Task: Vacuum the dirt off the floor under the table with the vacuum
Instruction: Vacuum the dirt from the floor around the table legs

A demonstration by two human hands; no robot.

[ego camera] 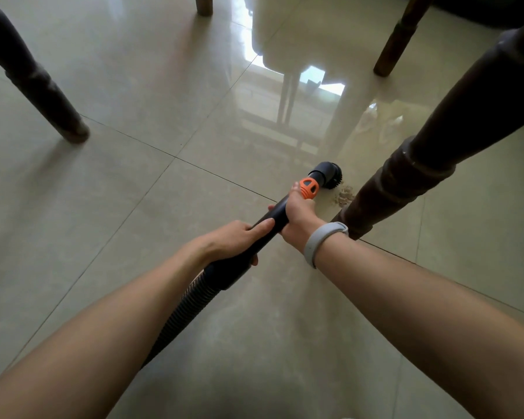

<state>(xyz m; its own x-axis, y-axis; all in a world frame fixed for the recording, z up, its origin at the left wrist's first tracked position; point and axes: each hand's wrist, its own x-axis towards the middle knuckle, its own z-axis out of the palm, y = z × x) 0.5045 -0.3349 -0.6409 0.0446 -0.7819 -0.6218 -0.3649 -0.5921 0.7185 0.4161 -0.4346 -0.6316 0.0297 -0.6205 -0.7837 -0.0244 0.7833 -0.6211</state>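
Both my hands grip the black vacuum wand [273, 217]. My left hand [235, 240] holds its rear end, just ahead of the ribbed hose [182, 316]. My right hand [297, 211] holds it further forward, behind the orange collar [308, 187]. The round black brush head [330, 174] rests on the glossy tiled floor [133, 192]. A small pile of tan dirt crumbs [343, 196] lies just right of the brush, against the foot of a dark wooden table leg [400, 179].
Another dark table leg [40, 86] slants down at the left. Two brown legs [397, 40] [204, 4] stand further back. A grey band [322, 241] circles my right wrist. Window light reflects off the tiles ahead.
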